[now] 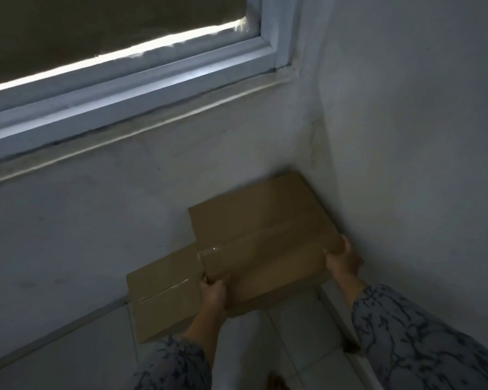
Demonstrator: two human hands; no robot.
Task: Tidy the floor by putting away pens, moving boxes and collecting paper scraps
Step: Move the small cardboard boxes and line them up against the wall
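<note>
A large taped brown cardboard box [262, 235] sits in the room's corner, held off the white tiled floor [76, 347] at its near side. My left hand [213, 294] grips its near left edge by the tape strip. My right hand [343, 260] holds its near right corner, close to the right wall. A smaller brown cardboard box [164, 299] stands on the floor to the left of it, against the wall under the window; the large box overlaps its right part. No pens or paper scraps are in view.
White walls [406, 136] meet in a corner right behind the boxes. A window [124, 80] with a dark blind and white sill runs above. A small brown object [276, 380] lies on the floor at the bottom edge.
</note>
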